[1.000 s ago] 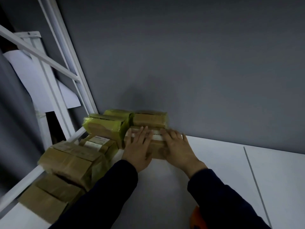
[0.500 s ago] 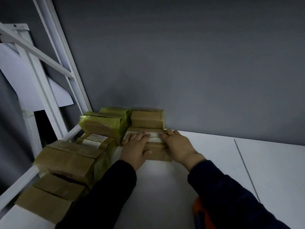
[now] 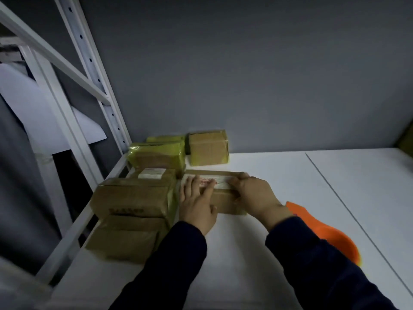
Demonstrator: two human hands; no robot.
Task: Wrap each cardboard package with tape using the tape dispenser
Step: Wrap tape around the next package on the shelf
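Note:
A flat cardboard package (image 3: 223, 201) with a white label lies on the white table (image 3: 257, 253) in front of me. My left hand (image 3: 196, 204) lies on its left end with fingers stretched over the top. My right hand (image 3: 254, 196) curls over its right end and grips the top edge. The orange tape dispenser (image 3: 324, 231) lies on the table to the right, partly hidden by my right sleeve.
Several cardboard packages (image 3: 134, 198) are stacked along the table's left edge, two wrapped in yellow-green tape (image 3: 156, 155). Another taped box (image 3: 209, 147) stands against the grey wall. A white metal rack frame (image 3: 89, 70) rises at the left.
The package has come toward me, away from the box at the wall. My right hand's fingers have curled over its far edge. The view has tilted down, showing the tape dispenser.

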